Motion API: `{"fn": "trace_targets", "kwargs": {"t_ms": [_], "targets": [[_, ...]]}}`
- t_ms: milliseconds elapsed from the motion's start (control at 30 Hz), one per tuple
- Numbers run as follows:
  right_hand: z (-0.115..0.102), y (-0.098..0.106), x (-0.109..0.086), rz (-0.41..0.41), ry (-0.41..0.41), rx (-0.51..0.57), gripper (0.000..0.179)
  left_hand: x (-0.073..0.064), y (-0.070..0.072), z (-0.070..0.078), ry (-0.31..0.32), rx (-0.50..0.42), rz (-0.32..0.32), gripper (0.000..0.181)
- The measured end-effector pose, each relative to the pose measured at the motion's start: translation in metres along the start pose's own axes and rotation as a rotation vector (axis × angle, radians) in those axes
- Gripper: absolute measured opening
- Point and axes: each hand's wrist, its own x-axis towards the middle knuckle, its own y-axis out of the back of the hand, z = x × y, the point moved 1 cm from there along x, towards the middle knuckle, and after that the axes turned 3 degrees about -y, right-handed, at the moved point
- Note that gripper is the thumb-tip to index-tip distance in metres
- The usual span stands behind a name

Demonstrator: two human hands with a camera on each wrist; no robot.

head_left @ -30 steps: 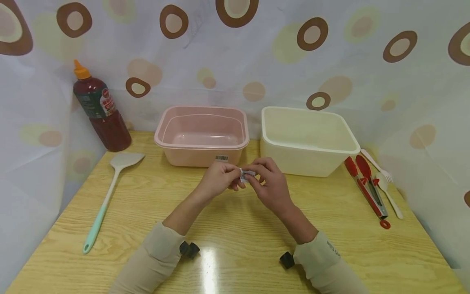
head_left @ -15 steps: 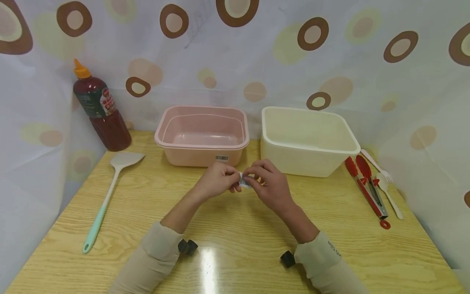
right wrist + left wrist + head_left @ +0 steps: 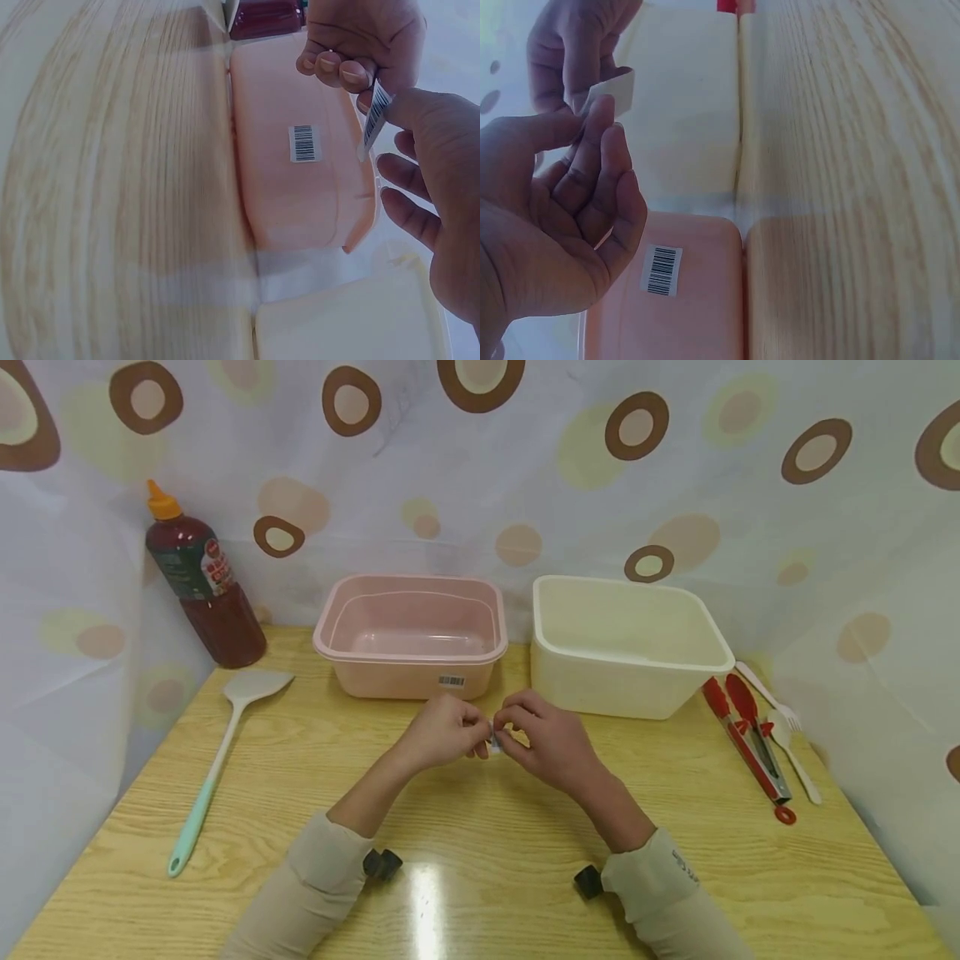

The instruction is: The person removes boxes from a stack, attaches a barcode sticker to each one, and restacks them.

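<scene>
In the head view my left hand (image 3: pixel 442 732) and right hand (image 3: pixel 551 739) meet over the table, in front of the tubs. Between their fingertips is a small white barcode sticker (image 3: pixel 375 116), its printed side facing the right wrist camera. Thumb and index finger of the left hand pinch one end of it, while the right thumb and fingers pinch it from the other side. The left wrist view shows the sticker's plain side (image 3: pixel 616 90), bent at the top. Fingers hide much of it in the head view. Behind the hands stands a pink plastic tub (image 3: pixel 390 681) bearing another barcode label (image 3: pixel 452 681).
A cream bin (image 3: pixel 600 689) stands right of the pink tub. Red-handled tongs (image 3: pixel 750 747), a white spoon (image 3: pixel 795 756) and a white fork (image 3: pixel 772 697) lie at the right. On the left are a turner (image 3: pixel 213 772) and a red sauce bottle (image 3: pixel 206 585).
Both hands have come slightly nearer the body with the sticker between them. The sticker has turned, and less of it shows between the fingers in the head view.
</scene>
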Motion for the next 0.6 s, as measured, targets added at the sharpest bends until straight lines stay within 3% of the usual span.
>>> {"fn": "trace_targets", "kwargs": {"t_ms": [200,467,600], "targets": [[0.0009,-0.0003,0.0003,0.017,0.031,-0.013,0.013,-0.0004,0.0037,-0.0014,0.006,-0.043,-0.007,0.027],[0.0017,-0.0014,-0.0002,0.066,-0.005,0.03,0.019,-0.0005,0.0064,-0.0044,-0.024,-0.03,-0.02,0.026],[0.0012,-0.0014,0.0007,0.1,0.019,0.04,0.019,0.0003,0.0062,-0.0042,-0.029,-0.046,-0.017,0.029]]}}
